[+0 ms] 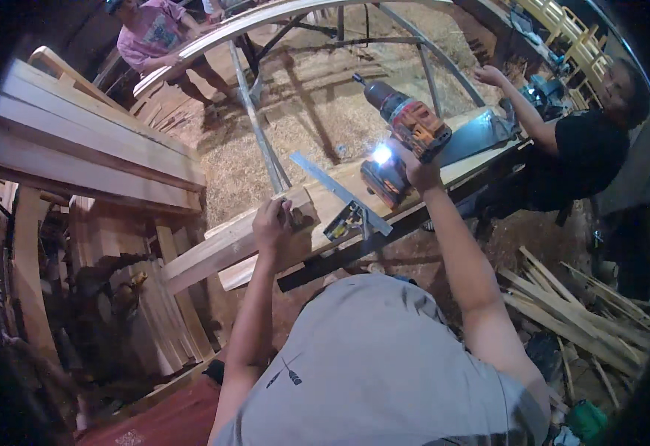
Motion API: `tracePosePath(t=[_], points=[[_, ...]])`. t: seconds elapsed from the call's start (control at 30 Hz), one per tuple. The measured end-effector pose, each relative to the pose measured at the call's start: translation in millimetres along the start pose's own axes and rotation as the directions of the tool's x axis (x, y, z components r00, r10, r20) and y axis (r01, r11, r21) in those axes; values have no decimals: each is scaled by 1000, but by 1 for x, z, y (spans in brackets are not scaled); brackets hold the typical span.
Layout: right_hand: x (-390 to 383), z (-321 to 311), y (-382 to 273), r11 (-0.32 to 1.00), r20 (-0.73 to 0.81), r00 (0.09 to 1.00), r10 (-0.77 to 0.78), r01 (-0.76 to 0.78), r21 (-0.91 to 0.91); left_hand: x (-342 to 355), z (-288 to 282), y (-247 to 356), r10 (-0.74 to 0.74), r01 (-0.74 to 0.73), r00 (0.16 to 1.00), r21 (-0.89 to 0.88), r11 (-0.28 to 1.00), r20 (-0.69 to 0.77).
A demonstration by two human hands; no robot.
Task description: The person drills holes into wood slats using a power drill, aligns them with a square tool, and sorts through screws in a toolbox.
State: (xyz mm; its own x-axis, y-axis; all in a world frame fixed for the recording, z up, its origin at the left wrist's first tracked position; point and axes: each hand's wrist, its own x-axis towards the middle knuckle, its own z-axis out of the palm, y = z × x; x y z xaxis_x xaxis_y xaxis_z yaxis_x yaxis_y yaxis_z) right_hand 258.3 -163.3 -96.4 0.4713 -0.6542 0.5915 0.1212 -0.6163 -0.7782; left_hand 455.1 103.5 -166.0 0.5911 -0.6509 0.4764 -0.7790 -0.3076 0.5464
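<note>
My right hand (420,172) grips a cordless drill (406,123) by its handle, lifted above the plank. The drill's chuck points up and left, and a bright light shines beside its battery base. My left hand (271,227) is closed at the end of a wooden beam (217,256), with fingers curled together near the top face. Whatever lies between those fingers is too small and dark to name. Between my hands a metal square (340,195) with a ruler blade lies across the pale plank (332,178).
Stacked boards (102,141) stand at the left. A curved wooden piece (258,22) rests on a metal frame at the far side, near a person in pink (154,37). Another person in a black shirt (589,145) sits at the right. Loose wood strips (577,320) lie lower right.
</note>
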Motion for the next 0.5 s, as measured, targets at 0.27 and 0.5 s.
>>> tracePosePath(t=[0.27, 0.5], points=[[-8, -8, -13, 999, 160, 987, 26, -19, -42, 3, 11, 6, -116, 110, 984, -49, 993, -133], [-15, -3, -4, 978, 184, 973, 138, -163, 128, 1, 44, 55, 94, -79, 993, -189, 979, 71]])
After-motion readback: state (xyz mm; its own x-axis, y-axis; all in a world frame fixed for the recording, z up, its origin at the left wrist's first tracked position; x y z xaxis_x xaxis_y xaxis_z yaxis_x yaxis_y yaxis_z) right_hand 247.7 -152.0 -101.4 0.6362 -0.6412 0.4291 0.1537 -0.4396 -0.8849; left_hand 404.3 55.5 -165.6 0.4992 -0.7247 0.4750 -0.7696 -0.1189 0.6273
